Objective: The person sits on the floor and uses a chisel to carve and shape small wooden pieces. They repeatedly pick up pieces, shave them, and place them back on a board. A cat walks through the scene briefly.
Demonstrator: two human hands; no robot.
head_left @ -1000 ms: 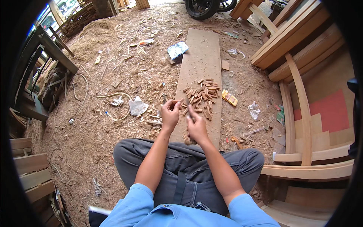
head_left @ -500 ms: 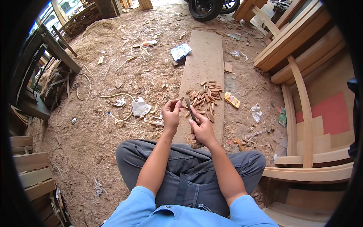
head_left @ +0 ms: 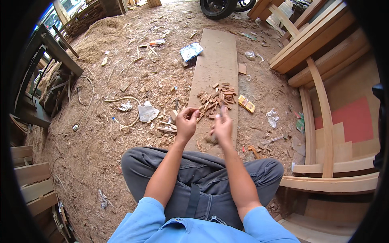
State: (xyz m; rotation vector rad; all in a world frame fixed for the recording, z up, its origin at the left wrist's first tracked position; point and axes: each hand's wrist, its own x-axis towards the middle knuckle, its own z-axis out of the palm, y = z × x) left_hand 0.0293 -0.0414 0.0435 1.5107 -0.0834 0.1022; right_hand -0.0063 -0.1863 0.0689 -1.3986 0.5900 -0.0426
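My left hand (head_left: 187, 123) pinches a small wooden piece (head_left: 201, 108) between thumb and fingertips, at the near edge of the pile. My right hand (head_left: 223, 128), smeared by motion, is closed round a chisel (head_left: 211, 140) with a dark flat blade; its rounded butt shows below the fist. Blade and wooden piece are apart. Just beyond both hands lies a loose pile of small wooden blocks (head_left: 223, 94) on a long board (head_left: 216, 52), which runs away from my crossed legs.
A yellow packet (head_left: 246, 104) lies right of the board, a blue-and-white packet (head_left: 191, 52) at its far left edge. Wood shavings and offcuts cover the floor. Stacked timber frames (head_left: 324, 117) stand at right, a dark frame (head_left: 56, 52) at left, a motorcycle wheel (head_left: 218, 8) far ahead.
My right hand has swung the chisel to the right, away from the wooden piece. The left hand keeps its pinch in almost the same place.
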